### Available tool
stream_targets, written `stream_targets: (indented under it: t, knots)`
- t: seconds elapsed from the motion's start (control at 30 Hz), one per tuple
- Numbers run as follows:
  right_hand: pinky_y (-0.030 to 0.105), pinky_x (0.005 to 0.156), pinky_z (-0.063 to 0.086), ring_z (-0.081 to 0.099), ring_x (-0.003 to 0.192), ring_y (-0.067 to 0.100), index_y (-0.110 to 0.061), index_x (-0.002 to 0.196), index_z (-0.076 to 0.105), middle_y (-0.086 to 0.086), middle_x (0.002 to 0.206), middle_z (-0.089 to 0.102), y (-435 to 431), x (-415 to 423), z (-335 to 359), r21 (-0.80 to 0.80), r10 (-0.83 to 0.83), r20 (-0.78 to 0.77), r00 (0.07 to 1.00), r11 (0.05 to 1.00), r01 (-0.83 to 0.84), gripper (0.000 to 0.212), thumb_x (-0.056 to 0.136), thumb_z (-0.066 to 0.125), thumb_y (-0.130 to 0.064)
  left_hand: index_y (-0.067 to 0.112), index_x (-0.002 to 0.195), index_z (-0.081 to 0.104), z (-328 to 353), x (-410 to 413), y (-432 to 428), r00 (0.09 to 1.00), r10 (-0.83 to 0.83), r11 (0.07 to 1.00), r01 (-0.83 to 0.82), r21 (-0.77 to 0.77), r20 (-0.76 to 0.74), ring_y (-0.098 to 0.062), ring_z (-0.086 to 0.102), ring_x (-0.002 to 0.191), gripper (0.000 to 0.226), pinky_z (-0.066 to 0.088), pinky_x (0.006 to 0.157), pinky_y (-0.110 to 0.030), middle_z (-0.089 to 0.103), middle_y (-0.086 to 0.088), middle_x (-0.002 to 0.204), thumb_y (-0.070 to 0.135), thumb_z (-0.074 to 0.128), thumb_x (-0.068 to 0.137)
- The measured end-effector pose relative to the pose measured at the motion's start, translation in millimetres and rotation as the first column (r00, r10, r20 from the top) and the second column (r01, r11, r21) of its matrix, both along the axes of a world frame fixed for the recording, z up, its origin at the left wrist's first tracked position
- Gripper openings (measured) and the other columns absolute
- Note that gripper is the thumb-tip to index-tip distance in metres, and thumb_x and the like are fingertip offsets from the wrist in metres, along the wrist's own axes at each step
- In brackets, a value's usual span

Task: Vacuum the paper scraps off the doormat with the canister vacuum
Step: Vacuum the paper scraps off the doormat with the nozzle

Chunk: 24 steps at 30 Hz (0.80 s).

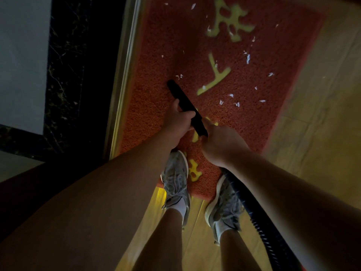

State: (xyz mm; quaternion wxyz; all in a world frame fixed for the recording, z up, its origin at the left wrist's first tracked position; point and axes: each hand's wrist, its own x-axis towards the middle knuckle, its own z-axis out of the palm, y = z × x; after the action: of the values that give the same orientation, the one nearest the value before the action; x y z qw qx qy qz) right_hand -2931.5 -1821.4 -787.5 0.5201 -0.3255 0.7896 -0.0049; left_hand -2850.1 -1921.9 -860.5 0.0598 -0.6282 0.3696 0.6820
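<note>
Footing: two grey knitted trainers are planted at the near end of the mat, toes on the pile, heels on the pale wooden floorboards.
Hose: a black ribbed flexible vacuum hose is seen rising from the lower right, past the right shoe, into the right hand; the canister itself is not in view.
Right hand: closed round the rear end of the nozzle where the hose joins.
Left hand: wrapped round the middle of the nozzle, thumb over the top.
Nozzle: a long, narrow black plastic crevice nozzle is held low over the near-left part of the mat; whether its tip touches the pile cannot be told.
Long axis: run from lower right to upper left, the mouth pointed away from the person and towards the metal door threshold strip.
Mat: a red coarse-looped rectangular doormat with yellow characters, laid along the threshold.
Scraps: small white torn paper scraps lie scattered over the middle and far mat; the nearest pair sits just beyond the nozzle tip.
Done: the strip nearest the feet is judged clear.
Left: most of the mat, by the look of it; progress is judged early.
</note>
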Motion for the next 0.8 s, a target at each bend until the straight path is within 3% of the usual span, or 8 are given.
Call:
stream_targets:
  t: [0.13,0.3,0.37,0.57,0.8]
  knots:
    - [0.027,0.053,0.041,0.062,0.075,0.024,-0.029,0.156,0.024,0.009,0.091,0.060,3.2,-5.5,-3.3,-0.010,-0.008,-0.006,1.000,1.000,0.008,0.059,0.100,0.039,-0.022,0.023,0.158,0.026,-2.6,-6.9,0.2,0.999,-0.032,0.999,0.032,-0.013,0.024,-0.031,0.058,0.125,0.074,0.061,0.087,-0.042,0.040,-0.015,0.155,0.007,0.061,0.095]
    - [0.031,0.061,0.048,0.066,0.082,0.029,-0.027,0.154,0.029,0.013,0.104,0.067,10.3,-11.0,-5.2,-0.033,-0.033,-0.024,0.999,0.999,0.032,0.058,0.098,0.041,-0.021,0.025,0.158,0.025,-0.8,-15.4,5.6,0.997,-0.068,0.997,0.068,-0.023,0.041,-0.031,0.055,0.128,0.079,0.055,0.098,-0.050,0.040,-0.014,0.155,0.013,0.064,0.090]
    - [0.033,0.064,0.051,0.066,0.086,0.030,-0.025,0.152,0.031,0.013,0.103,0.067,13.4,-13.0,-4.6,-0.036,-0.048,-0.018,0.999,0.998,0.047,0.054,0.098,0.040,-0.022,0.026,0.158,0.027,0.9,-18.9,7.3,0.995,-0.084,0.996,0.085,-0.028,0.048,-0.030,0.056,0.127,0.083,0.056,0.097,-0.049,0.041,-0.012,0.154,0.017,0.066,0.085]
    - [0.037,0.064,0.055,0.067,0.087,0.031,-0.027,0.155,0.026,0.014,0.101,0.066,20.9,-18.5,-3.7,-0.027,-0.082,-0.002,0.997,0.996,0.082,0.058,0.098,0.038,-0.023,0.026,0.158,0.027,-2.8,-26.3,14.5,0.996,-0.075,0.997,0.076,-0.018,0.051,-0.029,0.059,0.123,0.076,0.061,0.089,-0.044,0.041,-0.014,0.154,0.007,0.063,0.094]
    - [0.035,0.058,0.052,0.066,0.081,0.030,-0.034,0.156,0.022,0.010,0.093,0.064,38.9,-23.2,-9.4,-0.033,-0.122,0.023,0.992,0.992,0.123,0.063,0.096,0.040,-0.023,0.024,0.158,0.027,-2.0,-37.0,30.4,0.993,-0.108,0.994,0.109,-0.029,0.057,-0.028,0.060,0.121,0.076,0.058,0.094,-0.046,0.044,-0.014,0.152,0.006,0.062,0.094]
